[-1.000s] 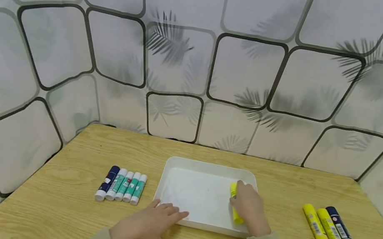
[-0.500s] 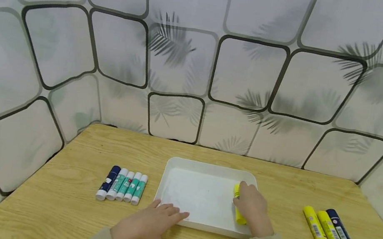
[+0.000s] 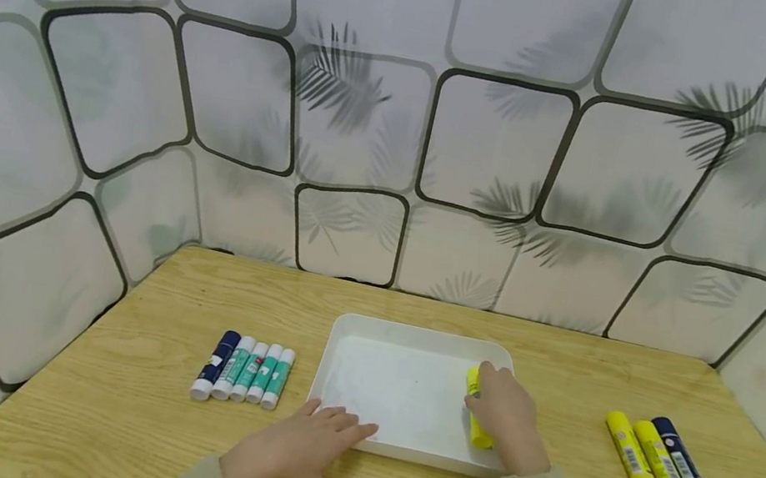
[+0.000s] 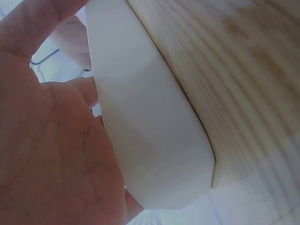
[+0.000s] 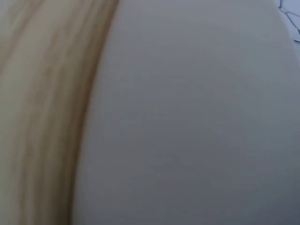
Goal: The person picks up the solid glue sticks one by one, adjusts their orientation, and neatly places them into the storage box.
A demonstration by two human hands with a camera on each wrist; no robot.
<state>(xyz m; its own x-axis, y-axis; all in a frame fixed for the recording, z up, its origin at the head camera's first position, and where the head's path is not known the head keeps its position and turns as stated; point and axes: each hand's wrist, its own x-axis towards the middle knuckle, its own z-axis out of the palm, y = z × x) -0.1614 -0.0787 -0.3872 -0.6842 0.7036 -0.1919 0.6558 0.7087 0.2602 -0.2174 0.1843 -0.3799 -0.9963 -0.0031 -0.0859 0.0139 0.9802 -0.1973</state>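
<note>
Five glue sticks (image 3: 243, 370) left (one navy-capped) — three more (image 3: 659, 455) right, on wooden table (image 3: 635, 366)

Yellow glue stick (image 3: 478, 411) lies inside white tray's (image 3: 413, 333) right edge.

Pretty plain setup: a light wood-grain tabletop (image 3: 115, 431) boxed in on three sides by pale translucent panels (image 3: 490, 143). The panels have rounded-square outlines, some dark, some faint grey, plus shadowy palm-leaf prints (image 3: 337, 79) scattered across them. Lighting is soft and even, no harsh shadows, with a slight sheen on the tabletop's near edge.
</note>
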